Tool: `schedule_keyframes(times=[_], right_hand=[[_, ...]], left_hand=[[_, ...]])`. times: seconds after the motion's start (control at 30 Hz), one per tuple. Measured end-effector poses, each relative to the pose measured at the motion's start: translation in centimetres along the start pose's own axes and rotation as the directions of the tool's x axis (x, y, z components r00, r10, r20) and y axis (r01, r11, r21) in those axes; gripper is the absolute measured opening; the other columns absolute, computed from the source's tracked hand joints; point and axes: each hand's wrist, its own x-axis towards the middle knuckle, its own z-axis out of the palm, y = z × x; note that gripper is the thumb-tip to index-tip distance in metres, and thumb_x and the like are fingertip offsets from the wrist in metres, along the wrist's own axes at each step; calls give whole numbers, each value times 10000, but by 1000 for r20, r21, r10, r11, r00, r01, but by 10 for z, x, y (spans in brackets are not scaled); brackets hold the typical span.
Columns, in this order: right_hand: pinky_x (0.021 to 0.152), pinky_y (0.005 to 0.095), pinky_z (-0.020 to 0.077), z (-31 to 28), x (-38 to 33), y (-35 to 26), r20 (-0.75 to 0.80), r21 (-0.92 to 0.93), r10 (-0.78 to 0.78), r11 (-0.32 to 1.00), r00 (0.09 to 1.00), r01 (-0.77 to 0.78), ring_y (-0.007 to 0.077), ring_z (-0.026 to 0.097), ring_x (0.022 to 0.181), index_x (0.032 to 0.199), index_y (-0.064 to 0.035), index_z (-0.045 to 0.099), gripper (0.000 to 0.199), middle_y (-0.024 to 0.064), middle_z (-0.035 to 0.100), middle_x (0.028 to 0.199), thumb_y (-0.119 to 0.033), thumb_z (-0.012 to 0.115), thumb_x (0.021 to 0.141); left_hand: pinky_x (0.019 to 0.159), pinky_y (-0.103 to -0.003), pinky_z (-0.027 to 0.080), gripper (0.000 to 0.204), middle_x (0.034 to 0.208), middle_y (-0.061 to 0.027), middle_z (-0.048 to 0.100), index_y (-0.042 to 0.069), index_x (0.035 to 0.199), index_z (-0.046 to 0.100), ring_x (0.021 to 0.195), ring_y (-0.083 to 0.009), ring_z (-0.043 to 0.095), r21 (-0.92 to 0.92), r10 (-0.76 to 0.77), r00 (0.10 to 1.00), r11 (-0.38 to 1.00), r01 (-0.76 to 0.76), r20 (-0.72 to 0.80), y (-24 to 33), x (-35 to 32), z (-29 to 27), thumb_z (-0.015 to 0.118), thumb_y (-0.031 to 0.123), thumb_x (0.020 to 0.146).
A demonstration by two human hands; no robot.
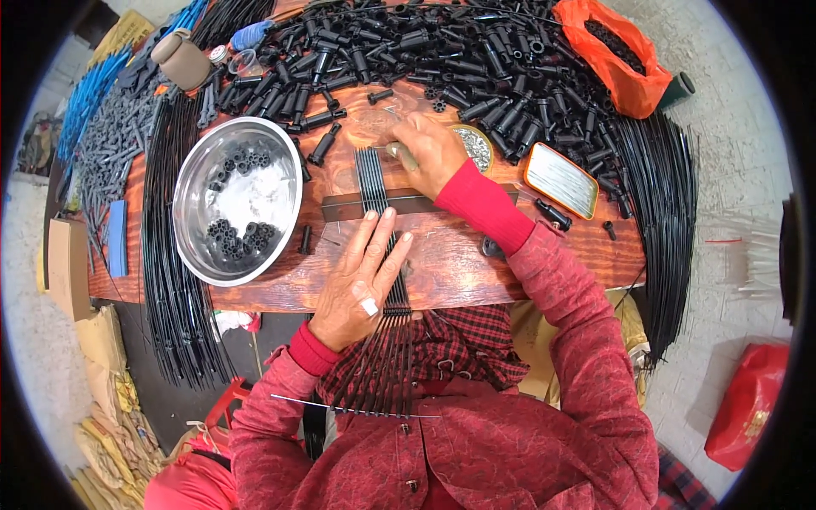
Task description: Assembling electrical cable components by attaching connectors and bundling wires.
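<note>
A row of thin black rods (371, 183) lies side by side across a dark metal bar (425, 202) on the table, fanning out toward my lap. Their near ends line up along a thin metal wire (293, 399). My left hand (361, 276), with a small white strip on its back, rests flat on the rods with its fingers stretched out. At the rods' far ends my right hand (425, 153) is closed, its fingers bent together. Something pale and greenish shows by its thumb, and I cannot make out what it is.
To the left stands a steel bowl (285, 246) with small black ringed parts. Black plastic tubes (408, 51) are heaped along the back. A round tin (476, 144) of small metal pieces and a rectangular tray (561, 180) sit at right, near an orange bag (642, 89). Rod bundles (667, 221) hang over the edge.
</note>
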Motion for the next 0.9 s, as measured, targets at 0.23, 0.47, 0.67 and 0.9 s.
schedule_keyframes(times=[0.23,0.47,0.67,0.9], right_hand=[[704,437,488,5,-7,-12,-30,114,147,983,989,-143,362,613,864,1020,-64,625,183,152,590,917,-56,647,839],[730,440,489,-10,-1,-20,92,-50,216,976,972,-213,360,617,860,988,-65,654,144,154,603,886,-141,661,865],[726,434,496,0,-7,-4,-10,83,166,983,986,-164,359,625,846,988,-61,659,133,149,621,916,-108,659,863],[776,381,516,-5,-9,10,107,103,167,979,980,-178,314,660,890,1038,-81,683,174,125,675,933,-78,655,867]], left_hand=[[1156,-455,311,650,1534,-236,321,-22,1423,418,1422,-411,312,-16,3,1000,1000,-3,-27,0,0,0,537,-32,784],[1121,-461,365,657,1504,-234,369,-28,1388,457,1399,-416,352,-22,19,999,1000,-20,-45,0,-1,-1,541,-81,739],[1112,-456,380,667,1504,-227,376,-27,1365,492,1402,-409,355,-37,43,999,998,-44,-26,2,-1,-6,567,-87,704],[1128,-444,369,706,1521,-220,358,-30,1383,475,1416,-397,339,-40,63,998,997,-63,-3,0,-2,-5,601,-58,690]])
